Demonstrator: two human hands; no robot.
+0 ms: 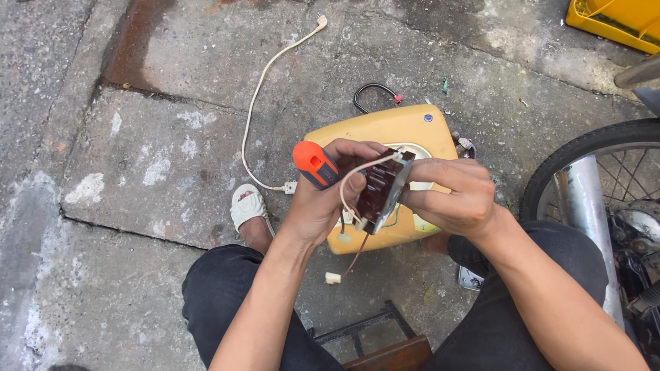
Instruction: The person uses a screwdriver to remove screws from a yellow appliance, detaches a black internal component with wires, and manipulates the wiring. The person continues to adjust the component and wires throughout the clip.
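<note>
My left hand (323, 199) grips a screwdriver with an orange handle (313, 163), and its fingers also touch a dark brown circuit board (381, 189). My right hand (457, 196) pinches the right edge of that board and holds it upright. White and red wires (347, 206) with small white connectors hang down from the board. Under both hands lies a yellow plastic appliance housing (385, 130) on the concrete ground.
A white power cord (258, 96) runs from the housing up to a plug. A motorcycle wheel (605, 158) and chrome exhaust pipe stand at the right. A yellow crate (615, 20) sits top right. My foot in a white sandal (249, 206) rests beside the housing.
</note>
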